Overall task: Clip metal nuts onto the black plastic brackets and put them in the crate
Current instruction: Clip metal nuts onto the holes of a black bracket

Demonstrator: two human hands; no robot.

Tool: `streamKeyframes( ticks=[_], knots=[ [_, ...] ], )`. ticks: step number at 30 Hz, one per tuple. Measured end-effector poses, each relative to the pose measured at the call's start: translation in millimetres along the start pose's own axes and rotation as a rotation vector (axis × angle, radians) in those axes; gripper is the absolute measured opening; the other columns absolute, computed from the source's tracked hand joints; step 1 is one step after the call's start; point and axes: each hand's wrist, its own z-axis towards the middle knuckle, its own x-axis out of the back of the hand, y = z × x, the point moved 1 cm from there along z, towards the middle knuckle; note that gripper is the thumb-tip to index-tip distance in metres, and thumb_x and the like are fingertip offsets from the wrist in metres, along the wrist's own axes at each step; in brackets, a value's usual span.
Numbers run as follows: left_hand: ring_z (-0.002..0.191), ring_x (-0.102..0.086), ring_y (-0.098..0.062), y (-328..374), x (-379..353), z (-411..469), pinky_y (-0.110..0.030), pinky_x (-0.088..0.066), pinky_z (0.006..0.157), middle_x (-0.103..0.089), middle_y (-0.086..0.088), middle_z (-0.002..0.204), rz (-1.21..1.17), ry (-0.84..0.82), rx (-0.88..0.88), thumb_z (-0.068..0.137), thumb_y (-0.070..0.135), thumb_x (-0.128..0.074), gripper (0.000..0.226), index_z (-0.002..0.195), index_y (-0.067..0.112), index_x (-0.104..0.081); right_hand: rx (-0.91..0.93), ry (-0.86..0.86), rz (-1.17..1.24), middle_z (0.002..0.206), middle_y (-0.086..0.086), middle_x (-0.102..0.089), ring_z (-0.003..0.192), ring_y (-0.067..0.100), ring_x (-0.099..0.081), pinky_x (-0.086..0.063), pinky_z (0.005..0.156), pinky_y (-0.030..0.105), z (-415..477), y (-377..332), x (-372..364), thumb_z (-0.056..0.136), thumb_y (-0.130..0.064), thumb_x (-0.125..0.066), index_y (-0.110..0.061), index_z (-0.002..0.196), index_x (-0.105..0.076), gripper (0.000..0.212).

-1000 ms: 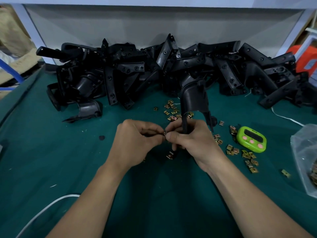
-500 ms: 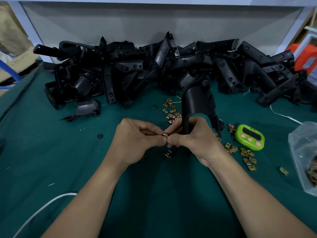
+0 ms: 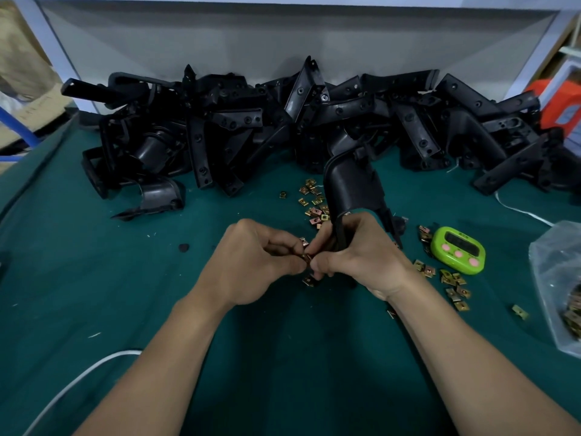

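Observation:
My right hand [image 3: 361, 256] grips a black plastic bracket [image 3: 349, 187] by its lower end, its curved body rising above my fingers. My left hand [image 3: 254, 262] pinches a small brass-coloured metal nut [image 3: 305, 256] against the bracket's edge, where the fingertips of both hands meet. Loose metal nuts [image 3: 314, 199] lie scattered on the green table behind my hands, and another group of nuts [image 3: 452, 284] lies to the right. A heap of black brackets [image 3: 251, 127] stretches across the back of the table. No crate is in view.
A green timer [image 3: 459, 250] sits right of my right hand. A clear plastic bag [image 3: 556, 278] holding more nuts lies at the right edge. A white cable [image 3: 78, 379] runs across the lower left. One bracket [image 3: 157, 196] lies apart at the left front of the heap.
Both hands stay together at the same spot; the bracket in my right hand has tilted slightly and the nut remains pinched at its edge.

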Motion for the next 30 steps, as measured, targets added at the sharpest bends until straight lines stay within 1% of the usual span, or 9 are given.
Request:
streamKeyframes(
  ticks=[3, 6, 11, 16, 20, 23, 25, 27, 30],
  knots=[
    [0.07, -0.066, -0.004, -1, 0, 0, -0.019, -0.049, 0.068, -0.076, 0.009, 0.075, 0.05, -0.024, 0.009, 0.082, 0.018, -0.081, 0.013, 0.083, 0.031, -0.079, -0.002, 0.028, -0.116, 0.062, 0.01, -0.071, 0.061, 0.02, -0.069, -0.054, 0.064, 0.031, 2, 3, -1, 0.062, -0.008, -0.075, -0.019, 0.068, -0.078, 0.012],
    [0.082, -0.068, -0.005, -3, -1, 1, -0.019, -0.05, 0.074, -0.074, 0.015, 0.082, 0.119, -0.03, 0.004, 0.086, 0.022, -0.077, 0.013, 0.092, 0.034, -0.076, -0.01, 0.058, -0.126, 0.062, 0.008, -0.072, 0.062, 0.019, -0.07, -0.054, 0.063, 0.032, 3, 5, -1, 0.063, -0.012, -0.077, -0.022, 0.068, -0.078, 0.012],
    [0.077, -0.062, -0.01, -1, -7, 2, -0.02, -0.045, 0.067, -0.069, 0.009, 0.078, 0.164, -0.015, -0.048, 0.09, 0.02, -0.072, 0.012, 0.091, 0.031, -0.067, -0.042, 0.133, -0.085, 0.061, 0.01, -0.07, 0.059, 0.034, -0.069, -0.051, 0.055, 0.029, 3, 5, -1, 0.061, -0.013, -0.079, -0.022, 0.068, -0.077, 0.012],
    [0.072, -0.064, -0.008, -3, -9, 4, -0.024, -0.048, 0.069, -0.071, 0.01, 0.073, 0.124, -0.007, -0.014, 0.09, 0.013, -0.07, 0.012, 0.089, 0.026, -0.071, -0.06, 0.129, -0.071, 0.057, 0.01, -0.067, 0.054, 0.026, -0.066, -0.049, 0.053, 0.025, 3, 5, -3, 0.067, -0.004, -0.077, -0.018, 0.069, -0.076, 0.015],
    [0.07, -0.068, -0.004, -3, -8, 5, -0.019, -0.05, 0.069, -0.074, 0.013, 0.071, 0.046, 0.033, -0.003, 0.089, 0.012, -0.074, 0.017, 0.083, 0.028, -0.077, -0.094, 0.157, -0.02, 0.056, 0.01, -0.066, 0.051, 0.024, -0.063, -0.046, 0.049, 0.025, 3, 3, -5, 0.067, 0.004, -0.074, -0.013, 0.066, -0.074, 0.016],
    [0.074, -0.071, -0.015, -4, -9, 4, -0.03, -0.055, 0.072, -0.075, 0.009, 0.073, 0.008, 0.029, -0.021, 0.09, 0.01, -0.072, 0.018, 0.082, 0.025, -0.079, -0.113, 0.159, 0.032, 0.054, 0.009, -0.064, 0.047, 0.024, -0.061, -0.043, 0.046, 0.026, 2, 1, -5, 0.065, 0.008, -0.072, -0.005, 0.067, -0.073, 0.012],
    [0.072, -0.069, -0.015, -4, -10, 3, -0.035, -0.053, 0.072, -0.074, 0.011, 0.073, 0.08, 0.032, -0.057, 0.091, 0.012, -0.07, 0.019, 0.081, 0.027, -0.077, -0.125, 0.178, 0.04, 0.055, 0.01, -0.065, 0.048, 0.027, -0.062, -0.044, 0.046, 0.028, 2, 1, -5, 0.065, 0.01, -0.073, -0.005, 0.065, -0.073, 0.014],
    [0.072, -0.067, -0.01, -3, -11, 2, -0.03, -0.051, 0.068, -0.073, 0.016, 0.073, 0.166, 0.062, -0.09, 0.093, 0.016, -0.068, 0.017, 0.084, 0.029, -0.076, -0.113, 0.197, 0.009, 0.06, 0.008, -0.069, 0.053, 0.027, -0.066, -0.047, 0.049, 0.028, 2, 2, -5, 0.068, 0.005, -0.075, -0.01, 0.064, -0.074, 0.016],
    [0.07, -0.066, -0.005, -2, -10, 2, -0.021, -0.049, 0.064, -0.072, 0.019, 0.072, 0.159, 0.1, -0.092, 0.095, 0.018, -0.067, 0.017, 0.084, 0.03, -0.072, -0.052, 0.193, -0.037, 0.066, 0.004, -0.072, 0.06, 0.022, -0.071, -0.052, 0.052, 0.025, 2, 2, -5, 0.072, -0.007, -0.078, -0.019, 0.067, -0.077, 0.013]
  ],
)
